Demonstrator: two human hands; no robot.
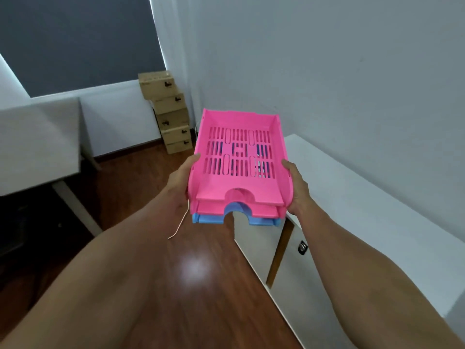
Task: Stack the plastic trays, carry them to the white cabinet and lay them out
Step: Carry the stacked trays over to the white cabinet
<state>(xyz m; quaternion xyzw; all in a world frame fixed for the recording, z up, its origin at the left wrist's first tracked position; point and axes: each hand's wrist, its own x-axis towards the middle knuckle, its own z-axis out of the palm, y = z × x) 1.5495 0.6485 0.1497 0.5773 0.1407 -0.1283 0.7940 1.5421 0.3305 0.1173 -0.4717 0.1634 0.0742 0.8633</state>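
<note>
I hold a stack of plastic trays in the air in front of me. The top pink tray [239, 152] has a slotted floor; under it sit a second pink tray [214, 209] and a blue tray [261, 220] at the bottom. My left hand [182, 176] grips the stack's left side and my right hand [297, 187] grips its right side. The stack hangs over the wooden floor just left of the white cabinet [364, 210], whose top is bare.
A pile of cardboard boxes [168, 112] stands in the far corner by the wall. A grey table [37, 142] with white legs is at the left. A thin cord [180, 224] dangles below the stack. The cabinet door has a dark handle [302, 247].
</note>
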